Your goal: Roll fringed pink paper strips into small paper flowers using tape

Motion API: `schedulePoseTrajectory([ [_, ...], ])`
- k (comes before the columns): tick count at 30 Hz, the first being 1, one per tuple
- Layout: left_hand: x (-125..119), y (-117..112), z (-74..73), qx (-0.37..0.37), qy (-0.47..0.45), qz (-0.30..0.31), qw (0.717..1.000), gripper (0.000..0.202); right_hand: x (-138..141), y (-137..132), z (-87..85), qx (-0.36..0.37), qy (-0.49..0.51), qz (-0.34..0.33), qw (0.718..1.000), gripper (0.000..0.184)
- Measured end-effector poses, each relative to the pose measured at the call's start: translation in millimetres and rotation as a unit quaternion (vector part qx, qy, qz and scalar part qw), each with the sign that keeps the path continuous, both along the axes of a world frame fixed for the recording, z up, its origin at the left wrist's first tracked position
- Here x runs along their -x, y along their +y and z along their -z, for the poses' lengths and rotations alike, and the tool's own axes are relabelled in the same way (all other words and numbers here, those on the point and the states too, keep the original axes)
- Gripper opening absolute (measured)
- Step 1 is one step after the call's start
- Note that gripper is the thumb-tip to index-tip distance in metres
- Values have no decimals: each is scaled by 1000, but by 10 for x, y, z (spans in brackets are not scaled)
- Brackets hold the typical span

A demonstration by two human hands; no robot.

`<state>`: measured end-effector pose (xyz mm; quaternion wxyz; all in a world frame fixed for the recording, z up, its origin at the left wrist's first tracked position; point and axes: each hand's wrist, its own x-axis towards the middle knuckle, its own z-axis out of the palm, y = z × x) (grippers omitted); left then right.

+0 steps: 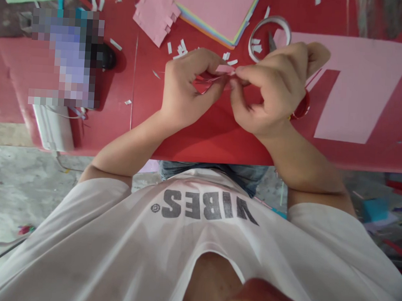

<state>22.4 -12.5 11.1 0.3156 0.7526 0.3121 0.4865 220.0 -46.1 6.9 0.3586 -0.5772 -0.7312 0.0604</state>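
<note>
The left grip (189, 90) and right grip (271, 89) are both clamped on a light, flimsy folded paper strip (214, 76), best pinched at its edges, just in front of the coloured paper stack (209, 10).

Concrete floor (21, 189) lies beyond the red table (221, 147).

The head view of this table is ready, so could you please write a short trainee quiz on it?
1. Which hand, left or right, wears the red band at its wrist?
2. True or false: the stack of coloured paper sits on the floor.
3. What do the fingers of both hands pinch?
Key: 1 right; 2 false, it lies on the red table; 3 a folded piece of red and pink paper.
</note>
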Motion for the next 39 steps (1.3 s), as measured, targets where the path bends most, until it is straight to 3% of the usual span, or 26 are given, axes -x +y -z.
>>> schedulePoseTrajectory([
  [6, -1, 22, 26, -12, -20, -7, 1000, 6, -9, 25, 0, 6, 33, -14, 999, 29],
  [9, 6, 39, 54, -23, -17, 7, 1000, 13, 2, 8, -33, 16, 38, -18, 999, 27],
  [15, -8, 14, 48, 3, -33, 6, 999, 5, 11, -6, -43, 9, 29, -32, 999, 21],
  [20, -14, -6, 32, -8, -26, 1, 1000, 8, 15, 30, -31, -29, 110, -75, 991, 25],
  [24, -4, -1, 48, 30, -25, -10, 999, 16, 6, 60, -66, -68, 175, -110, 976, 31],
  [26, 2, 1, 44, 39, -27, 3, 999, 26, 20, 36, -125, -30, 153, -107, 982, 27],
  [28, 4, -5, 22, 48, -23, 11, 999, 30, 48, -14, -209, 53, 91, -76, 992, 18],
  [31, -5, -14, -4, 63, -25, 5, 998, 21, 89, -91, -330, 132, 15, -31, 991, 8],
  [34, -18, 4, 41, 41, -47, 12, 998, 13, 103, -118, -380, 118, 15, -37, 992, 6],
  [39, -22, 30, 136, 15, -54, 28, 998, 14, 90, -98, -344, 78, 35, -65, 994, 20],
])
